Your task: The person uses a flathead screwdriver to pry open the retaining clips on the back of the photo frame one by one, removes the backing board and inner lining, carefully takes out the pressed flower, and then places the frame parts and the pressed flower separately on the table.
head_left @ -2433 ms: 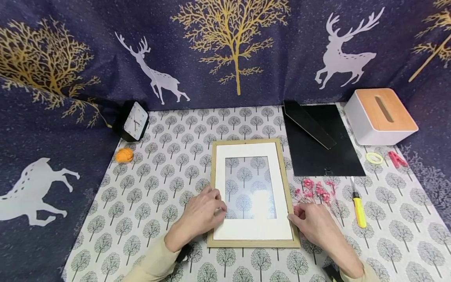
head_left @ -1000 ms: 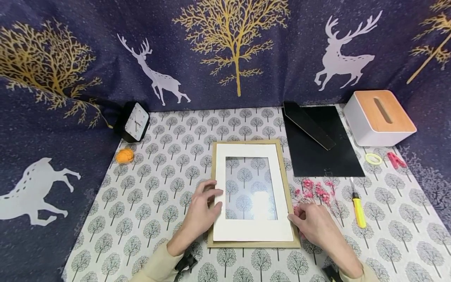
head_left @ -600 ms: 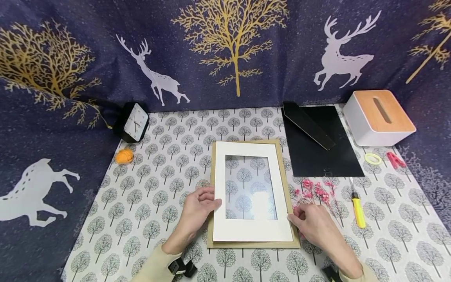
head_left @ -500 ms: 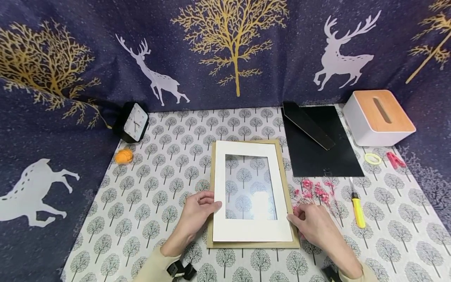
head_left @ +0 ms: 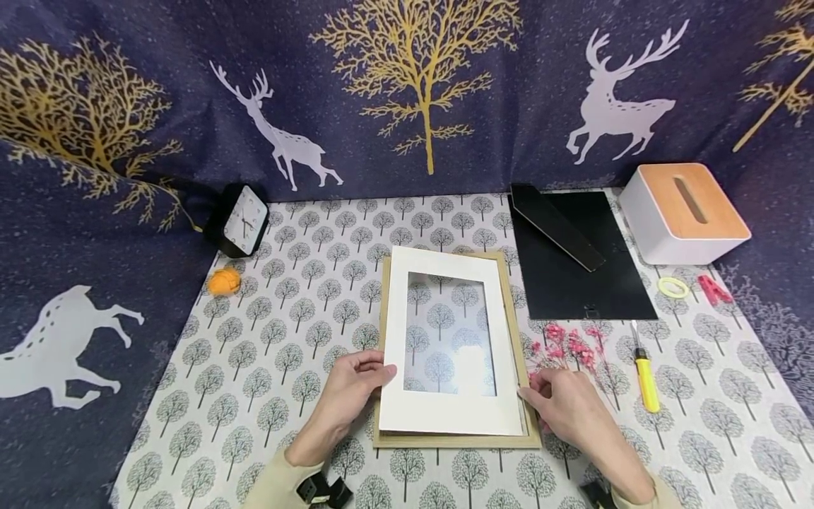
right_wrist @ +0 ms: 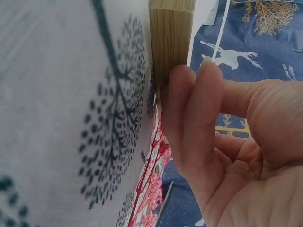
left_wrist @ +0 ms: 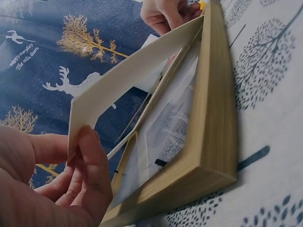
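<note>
A pale wooden picture frame lies on the table, its pane visible through the window of a white picture mat. My left hand pinches the mat's left edge between thumb and fingers. In the left wrist view the mat tilts up on that side, clear of the frame, while its far edge stays low at the opposite rail. At the frame's right side is my right hand, fingers curled. The right wrist view has its fingertips against the wooden rail, with the thumb by the mat's edge.
Pink dried flowers and a yellow-handled screwdriver lie right of the frame. Behind are a black backing board with its stand leg and a tissue box. A clock and an orange object stand at the left.
My left hand has gone from over the mat to its left edge and gripped it. The mat's left side has risen and the mat has shifted slightly left. My right hand stays put.
</note>
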### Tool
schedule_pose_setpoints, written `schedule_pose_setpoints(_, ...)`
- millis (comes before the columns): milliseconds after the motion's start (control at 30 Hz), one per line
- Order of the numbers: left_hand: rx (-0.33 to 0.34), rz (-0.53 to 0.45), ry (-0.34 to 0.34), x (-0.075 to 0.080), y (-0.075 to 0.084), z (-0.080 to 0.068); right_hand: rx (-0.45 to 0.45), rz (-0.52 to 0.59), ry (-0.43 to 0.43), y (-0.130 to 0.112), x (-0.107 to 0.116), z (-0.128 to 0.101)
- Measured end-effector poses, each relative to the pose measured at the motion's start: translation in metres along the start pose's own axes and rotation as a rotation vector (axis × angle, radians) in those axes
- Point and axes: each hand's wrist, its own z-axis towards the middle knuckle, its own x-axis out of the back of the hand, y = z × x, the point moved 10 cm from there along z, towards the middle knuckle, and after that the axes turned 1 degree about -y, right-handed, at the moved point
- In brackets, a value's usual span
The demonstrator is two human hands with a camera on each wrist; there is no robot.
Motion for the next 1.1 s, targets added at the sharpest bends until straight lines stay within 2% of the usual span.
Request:
schedule_pose_setpoints(333,-0.073,0.033,0.080,0.021,0.011,0.000,0.009,0.006,-0.006,0.000,-0.001,-0.001)
schedule_pose_setpoints(567,-0.076,0.048,0.129,0.044,0.018,0.005,0.002,0.013,-0.012,0.001,-0.001,-0.001)
schedule_pose_setpoints(867,-0.010,0.020,0.227,0.090,0.027,0.013,0.004,0.016,-0.014,0.001,-0.001,0.000)
schedule_pose_setpoints(1100,0.030,0.032,0.292,0.137,0.032,0.021,-0.006,0.021,-0.018,0.001,-0.002,0.000)
